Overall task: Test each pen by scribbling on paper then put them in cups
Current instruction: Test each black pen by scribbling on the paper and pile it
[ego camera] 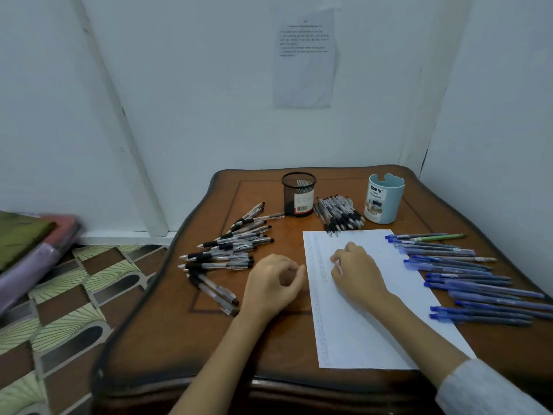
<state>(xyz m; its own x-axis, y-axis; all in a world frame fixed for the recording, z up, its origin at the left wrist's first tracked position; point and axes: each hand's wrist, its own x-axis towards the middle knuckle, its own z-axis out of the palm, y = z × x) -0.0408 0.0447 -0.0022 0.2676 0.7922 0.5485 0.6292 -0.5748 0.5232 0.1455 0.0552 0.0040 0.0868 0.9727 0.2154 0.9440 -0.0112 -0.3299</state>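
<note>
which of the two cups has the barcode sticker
The black mesh cup, standing left of the light blue cup: a white sticker with a barcode sits low on its side. The blue one bears a DIY label instead.

Centred on the white paper sheet [374, 319]: bare brown wooden worktop [179, 339] lies open at 7 o'clock, to the near edge. Scattered clear black-grip pens [230, 250] block 9 o'clock; a row of blue pens [466, 280] blocks 3 o'clock. At 12 o'clock stand a black mesh cup [298, 194], a bundle of black-grip pens [339, 214] and a pale blue plastic cup [384, 199], close together.
</note>
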